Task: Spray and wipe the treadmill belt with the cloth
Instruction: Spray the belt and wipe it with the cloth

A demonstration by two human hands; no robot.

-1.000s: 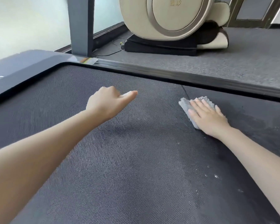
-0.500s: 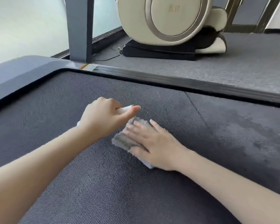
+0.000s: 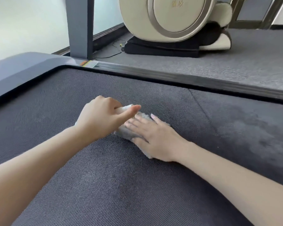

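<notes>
The dark textured treadmill belt point(image 3: 104, 185) fills most of the view, with a damp, darker patch point(image 3: 245, 128) at the right. My right hand point(image 3: 155, 137) lies flat, fingers straight, pressing a grey cloth point(image 3: 126, 132) onto the belt near its middle. My left hand point(image 3: 101, 118) hovers just left of it, fingers curled round a small white spray bottle point(image 3: 126, 108), of which only the tip shows past my thumb. The two hands nearly touch above the cloth.
A grey side rail point(image 3: 186, 75) borders the belt's far edge, and the treadmill's front cover point(image 3: 23, 70) curves at the left. A grey upright post point(image 3: 79, 26) rises behind. A beige massage chair point(image 3: 170, 22) stands on the carpet point(image 3: 235, 62) beyond.
My right hand slid the cloth from the belt's right side leftward to the middle, beside my left hand. My left hand dropped slightly toward me; the white bottle tip came into view.
</notes>
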